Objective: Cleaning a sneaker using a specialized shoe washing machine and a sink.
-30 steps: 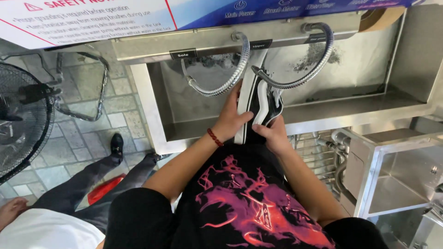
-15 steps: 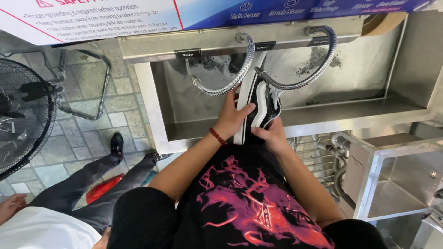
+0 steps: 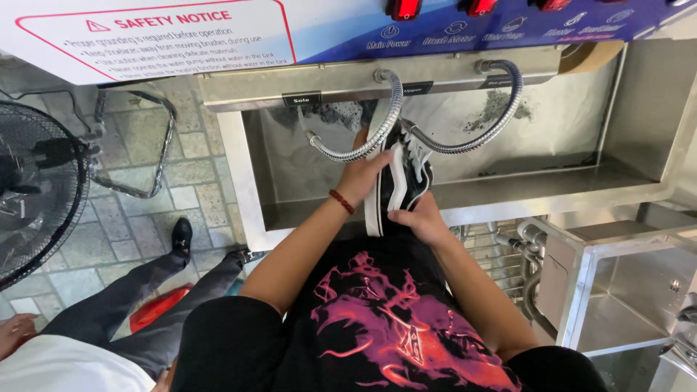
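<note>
A black sneaker with a white sole and white laces is held on its side over the front rim of a stainless steel wash basin. My left hand grips the sole side of the sneaker; a red bead bracelet sits on that wrist. My right hand holds the heel end from below. Two flexible metal hoses hang from the machine's top bar and curve toward the shoe's toe end, which reaches up between them.
A control panel with red switches and a notice sheet runs along the top. A black fan stands at left on the stone floor. Another person's legs sit at lower left. A smaller steel compartment is at right.
The view has tilted down a little, showing more of the panel. My left hand has slid up the sole, and the sneaker sits slightly higher between the hoses.
</note>
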